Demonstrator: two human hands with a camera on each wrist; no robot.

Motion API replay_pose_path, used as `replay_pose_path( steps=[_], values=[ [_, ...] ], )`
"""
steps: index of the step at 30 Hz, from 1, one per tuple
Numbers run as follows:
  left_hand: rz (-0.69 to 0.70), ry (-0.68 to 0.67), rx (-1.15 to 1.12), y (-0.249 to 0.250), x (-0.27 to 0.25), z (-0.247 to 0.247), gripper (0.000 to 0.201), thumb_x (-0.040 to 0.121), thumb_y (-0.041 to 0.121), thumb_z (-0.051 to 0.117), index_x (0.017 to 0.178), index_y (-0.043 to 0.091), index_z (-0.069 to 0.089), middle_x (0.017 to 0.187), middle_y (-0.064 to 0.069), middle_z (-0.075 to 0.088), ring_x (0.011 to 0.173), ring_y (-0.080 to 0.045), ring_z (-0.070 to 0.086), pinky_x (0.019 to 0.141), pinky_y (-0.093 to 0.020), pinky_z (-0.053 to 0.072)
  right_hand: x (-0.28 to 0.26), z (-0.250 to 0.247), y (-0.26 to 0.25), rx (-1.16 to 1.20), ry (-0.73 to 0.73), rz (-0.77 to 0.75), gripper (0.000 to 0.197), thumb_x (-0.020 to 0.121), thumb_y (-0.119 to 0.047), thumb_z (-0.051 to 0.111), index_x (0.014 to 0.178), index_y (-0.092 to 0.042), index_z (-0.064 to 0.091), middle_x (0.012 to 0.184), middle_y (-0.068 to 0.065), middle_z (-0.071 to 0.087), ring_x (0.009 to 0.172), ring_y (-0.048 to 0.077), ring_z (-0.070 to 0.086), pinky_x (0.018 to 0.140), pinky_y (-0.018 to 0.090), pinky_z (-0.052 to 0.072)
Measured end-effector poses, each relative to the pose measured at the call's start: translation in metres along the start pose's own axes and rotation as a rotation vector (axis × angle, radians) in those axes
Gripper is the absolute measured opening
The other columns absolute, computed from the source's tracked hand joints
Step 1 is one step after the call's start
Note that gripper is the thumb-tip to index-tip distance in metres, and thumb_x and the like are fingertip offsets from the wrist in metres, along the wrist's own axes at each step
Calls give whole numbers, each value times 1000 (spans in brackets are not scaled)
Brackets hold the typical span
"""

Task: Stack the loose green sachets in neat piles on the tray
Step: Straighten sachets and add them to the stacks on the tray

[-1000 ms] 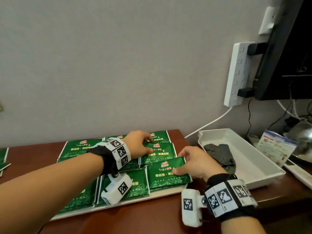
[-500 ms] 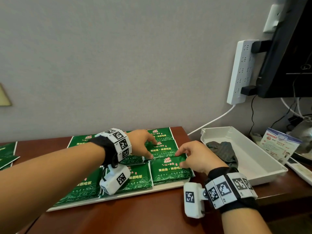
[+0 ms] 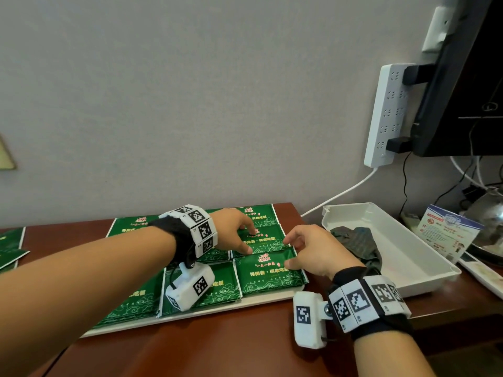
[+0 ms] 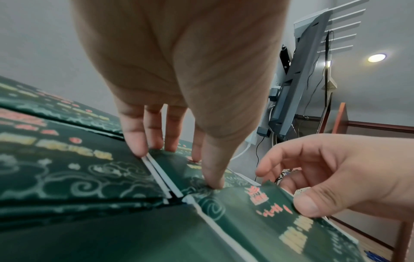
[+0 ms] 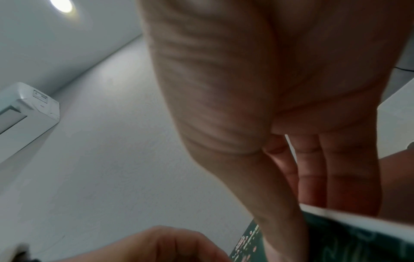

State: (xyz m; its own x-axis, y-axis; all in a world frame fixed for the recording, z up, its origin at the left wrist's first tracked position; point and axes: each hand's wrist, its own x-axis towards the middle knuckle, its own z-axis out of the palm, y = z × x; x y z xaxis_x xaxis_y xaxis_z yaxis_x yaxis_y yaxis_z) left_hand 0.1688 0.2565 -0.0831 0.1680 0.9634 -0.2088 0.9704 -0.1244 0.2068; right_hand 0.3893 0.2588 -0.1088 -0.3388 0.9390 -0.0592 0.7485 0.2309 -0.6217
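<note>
Green sachets lie in flat piles on a white tray [image 3: 217, 308]. My left hand [image 3: 249, 240] presses straight fingers and its thumb down on the middle-right pile [image 3: 269, 238]; in the left wrist view the left hand [image 4: 179, 159] touches the pile at its white edge. My right hand [image 3: 292, 253] holds the front-right sachet [image 3: 266, 276] by its far right corner. The right thumb [image 4: 306, 207] lies on top. In the right wrist view the right fingers [image 5: 313, 168] run down behind the sachet's edge [image 5: 358, 235].
A white plastic bin [image 3: 424, 278] with a dark cloth [image 3: 359, 240] stands right of the tray. Past it are a leaflet [image 3: 449, 235] and cables. A power strip [image 3: 386, 112] and a monitor [image 3: 462, 77] hang on the wall. Loose green sachets [image 3: 11, 246] lie far left.
My right hand has slid up the front-right sachet to its far corner, closer to my left hand. The left hand stays on the middle-right pile.
</note>
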Motion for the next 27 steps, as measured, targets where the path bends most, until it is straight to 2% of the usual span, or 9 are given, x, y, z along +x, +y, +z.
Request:
replay_pose_path(
  steps=[6, 9, 11, 14, 17, 21, 23, 25, 27],
  values=[
    [59, 41, -27, -4, -6, -2, 35, 90, 40, 70, 123, 28, 67, 130, 6, 59, 113, -12, 55, 90, -26, 40, 1, -1, 0, -41, 12, -14, 39, 73, -27, 89, 105, -26, 68, 101, -11, 60, 95, 8, 60, 65, 15, 40],
    [71, 30, -24, -5, -11, -3, 31, 93, 36, 68, 122, 29, 68, 131, 6, 59, 105, -8, 53, 91, -25, 41, 2, -1, 0, -58, 26, -7, 36, 73, -29, 89, 102, -27, 67, 99, -10, 62, 93, 8, 60, 70, 22, 42],
    [78, 30, -28, -5, -16, -4, 29, 93, 34, 67, 122, 31, 68, 133, 6, 58, 106, -9, 56, 94, -27, 44, 2, 0, 1, -75, 26, -3, 36, 74, -32, 88, 103, -27, 67, 100, -9, 62, 94, 8, 61, 74, 23, 43],
    [91, 62, -43, -7, -27, -9, 27, 95, 28, 64, 121, 30, 68, 131, 7, 61, 106, -7, 58, 94, -28, 46, 1, -3, -1, -85, 29, -3, 34, 78, -34, 85, 105, -26, 66, 100, -10, 63, 92, 7, 60, 70, 21, 43],
    [86, 107, -33, -9, -45, -14, 23, 95, 28, 64, 116, 30, 69, 125, 6, 63, 106, -11, 61, 92, -29, 49, -4, -12, -9, -99, 58, -19, 35, 78, -38, 84, 106, -27, 66, 100, -10, 64, 93, 9, 61, 77, 25, 46],
    [122, 62, -35, -14, -90, -17, 21, 94, 32, 66, 114, 29, 70, 115, 12, 68, 87, 0, 61, 74, -13, 44, -24, -22, -49, -67, 92, -146, 28, 80, -40, 82, 101, -26, 69, 94, -6, 66, 90, 14, 64, 78, 29, 48],
    [115, -9, -33, -14, -121, -16, 19, 93, 36, 66, 112, 31, 70, 104, 15, 70, 80, 6, 59, 69, -12, 43, -40, -17, -79, -25, 43, -228, 25, 80, -41, 82, 95, -26, 72, 87, -3, 71, 80, 13, 67, 71, 28, 50],
    [89, -75, -12, -17, -154, -12, 17, 92, 39, 66, 108, 33, 71, 92, 14, 71, 76, 2, 62, 71, -20, 49, -59, -1, -108, -2, -65, -308, 22, 81, -40, 82, 90, -22, 73, 77, 3, 74, 65, 10, 67, 62, 26, 48],
    [51, -145, 0, -24, -188, -6, 16, 92, 38, 66, 104, 30, 72, 80, 10, 71, 69, -2, 63, 68, -20, 48, -78, 23, -132, 0, -223, -365, 22, 83, -38, 81, 90, -18, 74, 74, 7, 75, 60, 10, 67, 62, 28, 51]
  ],
)
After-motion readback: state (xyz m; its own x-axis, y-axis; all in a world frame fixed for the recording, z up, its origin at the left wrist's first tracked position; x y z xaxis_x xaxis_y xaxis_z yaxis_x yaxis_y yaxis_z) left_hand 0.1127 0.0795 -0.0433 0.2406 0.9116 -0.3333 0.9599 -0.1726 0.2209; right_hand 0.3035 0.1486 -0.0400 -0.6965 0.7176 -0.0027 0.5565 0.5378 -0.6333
